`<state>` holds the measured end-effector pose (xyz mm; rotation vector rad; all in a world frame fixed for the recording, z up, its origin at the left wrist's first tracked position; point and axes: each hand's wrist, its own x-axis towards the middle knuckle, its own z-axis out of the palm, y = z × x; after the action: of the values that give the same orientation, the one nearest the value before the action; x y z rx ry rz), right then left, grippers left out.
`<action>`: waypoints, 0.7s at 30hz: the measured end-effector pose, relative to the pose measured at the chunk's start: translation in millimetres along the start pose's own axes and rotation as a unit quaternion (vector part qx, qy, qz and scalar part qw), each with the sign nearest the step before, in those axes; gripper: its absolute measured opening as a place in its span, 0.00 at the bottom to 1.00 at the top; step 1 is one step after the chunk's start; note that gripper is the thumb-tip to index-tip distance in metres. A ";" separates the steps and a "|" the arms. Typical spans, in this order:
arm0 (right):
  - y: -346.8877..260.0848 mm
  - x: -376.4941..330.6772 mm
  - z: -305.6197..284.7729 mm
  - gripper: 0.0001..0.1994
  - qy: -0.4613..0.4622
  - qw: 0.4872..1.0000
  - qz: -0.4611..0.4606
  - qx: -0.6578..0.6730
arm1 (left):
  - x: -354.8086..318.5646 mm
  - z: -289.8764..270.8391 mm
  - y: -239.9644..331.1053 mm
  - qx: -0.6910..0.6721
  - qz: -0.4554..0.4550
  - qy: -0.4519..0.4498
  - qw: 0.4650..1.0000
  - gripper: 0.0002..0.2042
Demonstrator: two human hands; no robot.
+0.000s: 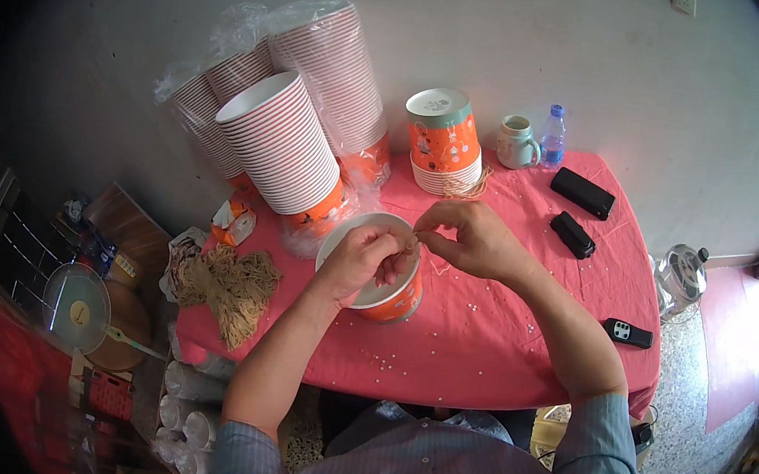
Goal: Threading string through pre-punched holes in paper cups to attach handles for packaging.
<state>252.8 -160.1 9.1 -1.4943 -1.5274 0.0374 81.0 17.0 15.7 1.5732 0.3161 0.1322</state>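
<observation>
An orange paper bucket (388, 309) with a white inside stands upright on the table in front of me. My left hand (364, 258) is over its opening, with curled fingers near the rim on the right side. My right hand (471, 238) meets it there from the right, thumb and forefinger pinched together. What the fingertips hold is too small to make out. Left of the bucket lies a bundle of tan strings (233, 291). Behind, a short stack of upturned orange buckets (443, 143) has loose pale strings (468, 187) beside it.
Tall bucket stacks, one bare (280, 145) and others in clear plastic (331, 77), stand at the back left. A mug (518, 143), a water bottle (554, 137) and black objects (582, 193) are on the right. Small white bits dot the red tablecloth (478, 356).
</observation>
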 end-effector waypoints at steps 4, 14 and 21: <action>2.2 0.9 0.9 0.06 0.015 0.999 -0.031 -0.027 | 3.0 -0.6 -1.6 0.003 -0.004 -0.012 1.000 0.11; 1.0 -0.8 1.4 0.06 0.001 0.997 -0.043 -0.071 | 1.4 -0.8 0.1 0.007 -0.001 -0.017 1.000 0.10; -3.1 0.3 1.4 0.07 0.009 0.996 -0.044 -0.079 | 3.9 -3.6 -3.1 0.005 0.005 -0.040 0.999 0.11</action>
<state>249.6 -159.8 10.5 -1.5437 -1.6112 -0.1515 83.3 21.5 12.3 1.5865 0.2468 0.0752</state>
